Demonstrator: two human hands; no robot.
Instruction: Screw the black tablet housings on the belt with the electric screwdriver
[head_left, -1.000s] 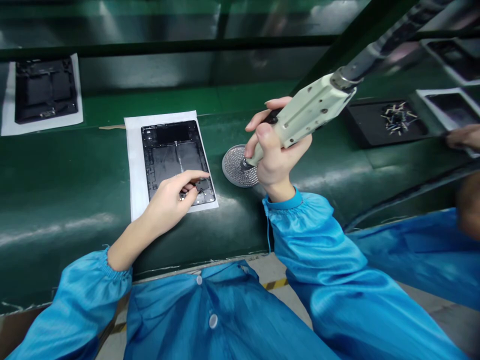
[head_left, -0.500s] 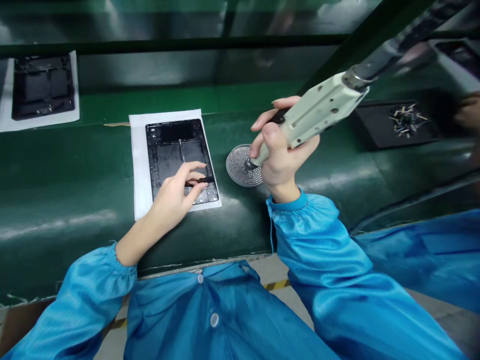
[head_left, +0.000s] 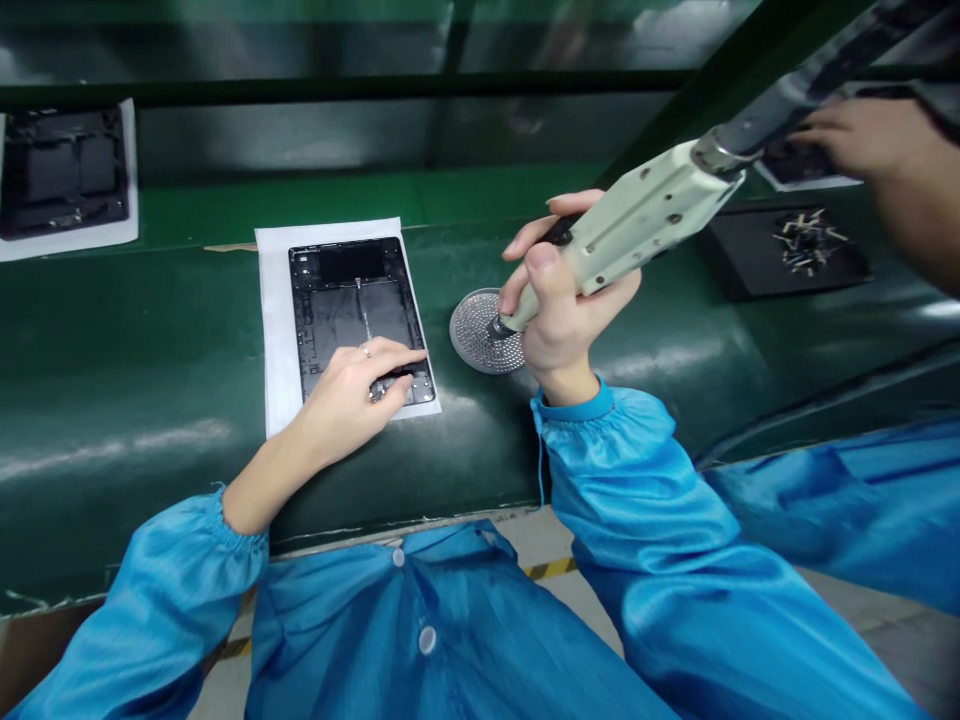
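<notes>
My right hand point(head_left: 566, 310) is wrapped round a pale electric screwdriver point(head_left: 637, 220), tilted with its tip down. That tip meets a round, dimpled screw plate point(head_left: 476, 330), partly covered by the hand. To the left lies an opened black tablet housing point(head_left: 345, 300) on a white sheet point(head_left: 281, 370). My left hand point(head_left: 364, 385) rests over the lower right of this housing. Its index finger is stretched to the right edge, with the thumb apart below. Dark and metallic parts show between them, and the other fingers are mostly hidden.
Another opened tablet housing point(head_left: 64, 175) lies on white paper at the far left. On the right, a black tray point(head_left: 742, 260) holds a pile of small parts point(head_left: 810, 240). A co-worker's blurred hand point(head_left: 877, 140) reaches in beyond it. A dark cable point(head_left: 825, 400) crosses the right side.
My left hand's pinch on a small black part has loosened, and its index finger now reaches the housing's edge. The left-hand tablet slid left. A co-worker's hand and another sheet came further into view.
</notes>
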